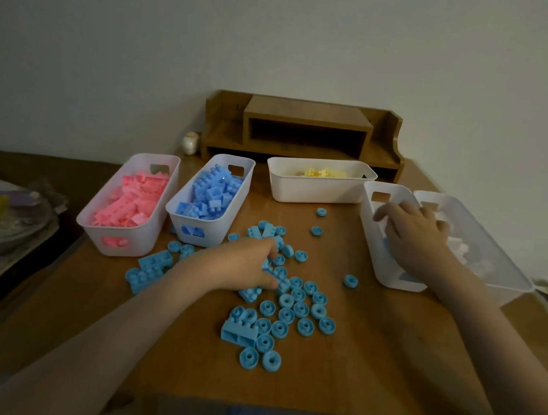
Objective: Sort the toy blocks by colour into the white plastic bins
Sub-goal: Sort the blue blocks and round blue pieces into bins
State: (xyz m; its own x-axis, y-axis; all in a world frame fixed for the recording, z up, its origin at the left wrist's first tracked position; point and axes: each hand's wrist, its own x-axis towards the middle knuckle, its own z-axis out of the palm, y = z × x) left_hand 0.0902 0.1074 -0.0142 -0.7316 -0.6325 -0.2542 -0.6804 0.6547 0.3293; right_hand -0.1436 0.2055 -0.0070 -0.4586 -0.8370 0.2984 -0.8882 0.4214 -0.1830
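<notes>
We see the left hand (241, 267) lying on the scattered light blue blocks (290, 316) on the wooden table (385, 359), thumb and fingers curled round a few of them. The right hand (412, 236) reaches down into a white bin (391, 278), fingers bent, and we cannot tell whether it holds anything. Beyond the left hand stand bins of pink blocks (131, 205) and blue blocks (210, 196), between the two hands and farther off the yellow blocks (321, 173), and just outside the right hand a bin of white blocks (460, 251)
</notes>
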